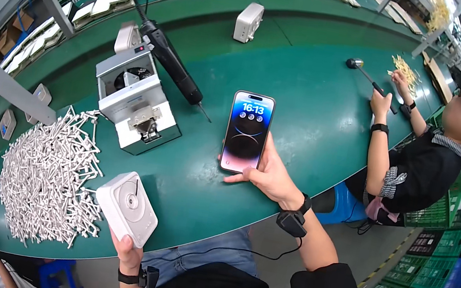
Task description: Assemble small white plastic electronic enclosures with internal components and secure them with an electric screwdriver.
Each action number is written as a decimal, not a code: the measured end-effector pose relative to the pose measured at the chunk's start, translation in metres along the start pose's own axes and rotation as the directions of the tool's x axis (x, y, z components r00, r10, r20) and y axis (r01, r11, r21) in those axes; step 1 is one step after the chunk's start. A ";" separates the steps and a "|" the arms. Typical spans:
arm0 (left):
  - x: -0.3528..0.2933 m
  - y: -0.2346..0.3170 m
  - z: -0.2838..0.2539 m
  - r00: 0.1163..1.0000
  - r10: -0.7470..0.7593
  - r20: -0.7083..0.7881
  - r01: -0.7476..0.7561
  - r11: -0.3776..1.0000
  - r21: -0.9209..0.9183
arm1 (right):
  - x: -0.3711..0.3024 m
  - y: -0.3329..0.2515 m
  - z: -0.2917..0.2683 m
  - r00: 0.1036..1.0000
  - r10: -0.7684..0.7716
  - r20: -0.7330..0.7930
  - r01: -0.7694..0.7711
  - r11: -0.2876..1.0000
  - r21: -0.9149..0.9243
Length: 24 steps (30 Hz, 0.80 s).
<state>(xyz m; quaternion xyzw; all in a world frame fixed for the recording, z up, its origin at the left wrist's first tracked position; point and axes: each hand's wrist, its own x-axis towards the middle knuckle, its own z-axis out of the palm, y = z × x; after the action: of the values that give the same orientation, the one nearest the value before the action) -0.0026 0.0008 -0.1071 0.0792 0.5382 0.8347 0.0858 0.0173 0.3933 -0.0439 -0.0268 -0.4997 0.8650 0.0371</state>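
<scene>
The phone point(246, 137) is upright in the view above the middle of the table point(308, 90), screen lit and turned toward me. My right hand point(271, 173) is grasping it by its lower right part, thumb near the bottom corner, the other fingers partly hidden behind. My left hand point(126, 254) is gripping a white box point(130, 205) by its lower end, thumb on the near edge; I can't see the fingers underneath. The box is tilted over the table's near edge, its round dial facing up.

Just left of it spreads a heap of white pegs point(51, 180). Beyond the box stands a grey machine point(139, 100), and a black screwdriver point(174, 63) hangs at its right, tip down. Farther off, another white unit point(249, 22) stands on the green surface. To my right a co-worker point(441, 172) holds a black tool point(376, 86) near a yellow pile point(406, 73); behind are stacked crates point(448, 256).
</scene>
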 end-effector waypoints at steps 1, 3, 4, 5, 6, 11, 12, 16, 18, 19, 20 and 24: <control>-0.002 -0.002 -0.003 1.000 -0.003 0.003 0.003 1.000 0.023 | 0.000 0.000 0.000 0.999 0.038 -0.009 -0.038 0.999 0.011; -0.003 0.001 -0.005 1.000 0.003 0.005 -0.003 1.000 0.029 | 0.002 -0.003 0.000 0.999 0.046 -0.012 -0.045 0.997 0.055; -0.003 0.001 -0.007 1.000 0.009 0.002 -0.009 1.000 0.028 | 0.002 -0.003 -0.001 0.998 0.058 -0.012 -0.057 0.994 0.092; -0.004 0.001 -0.009 1.000 0.015 -0.003 -0.015 1.000 0.027 | 0.002 -0.004 -0.001 0.997 0.072 -0.012 -0.070 0.989 0.129; -0.004 0.000 -0.011 1.000 0.010 -0.002 -0.010 1.000 0.029 | 0.002 -0.003 -0.002 0.997 0.074 -0.016 -0.071 0.989 0.133; 0.000 0.002 -0.010 1.000 -0.016 -0.006 0.015 0.998 -0.058 | 0.002 -0.002 -0.005 1.000 0.007 -0.011 -0.006 0.997 0.079; 0.001 0.001 -0.010 1.000 -0.014 -0.007 0.014 0.998 -0.065 | 0.003 -0.001 -0.007 1.000 -0.007 -0.014 0.008 0.998 0.070; 0.002 0.001 -0.009 1.000 -0.012 0.001 0.012 0.998 -0.055 | 0.005 0.003 -0.009 0.999 -0.040 -0.023 0.041 0.998 0.040; 0.001 0.002 -0.008 1.000 -0.013 0.002 0.013 0.999 -0.046 | 0.006 0.004 -0.008 0.999 -0.047 -0.024 0.047 0.998 0.031; 0.001 0.002 -0.008 1.000 -0.010 0.006 0.010 0.999 -0.042 | 0.005 0.003 -0.008 0.999 -0.044 -0.024 0.045 0.998 0.044; 0.001 0.002 -0.007 1.000 -0.007 0.011 0.008 0.999 -0.037 | 0.005 0.003 -0.007 0.999 -0.041 -0.023 0.042 0.997 0.058; 0.000 0.001 -0.009 1.000 -0.014 0.016 0.014 0.999 -0.036 | 0.007 -0.003 -0.008 0.999 0.033 -0.033 -0.025 0.975 0.223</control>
<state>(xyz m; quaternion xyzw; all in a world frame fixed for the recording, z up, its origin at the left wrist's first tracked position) -0.0051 -0.0079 -0.1096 0.0802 0.5230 0.8429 0.0971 0.0113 0.4023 -0.0449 -0.0457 -0.3985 0.9153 0.0362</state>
